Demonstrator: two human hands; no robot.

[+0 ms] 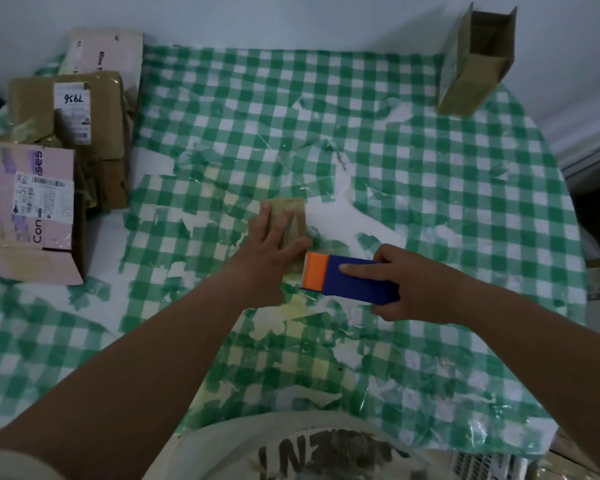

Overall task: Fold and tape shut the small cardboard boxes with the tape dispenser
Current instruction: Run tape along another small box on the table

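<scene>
While the left hand (274, 244) presses flat-fingered on the small cardboard box (293, 220), the right hand (409, 285) grips the tape dispenser (347, 278) just beside it.

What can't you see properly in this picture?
- Head view: the left hand covers much of the small box.
- The tape roll: hidden inside the dispenser, which the right hand grips.
- Pink box: cut off by the left edge.
- Label print: too small to read.
</scene>
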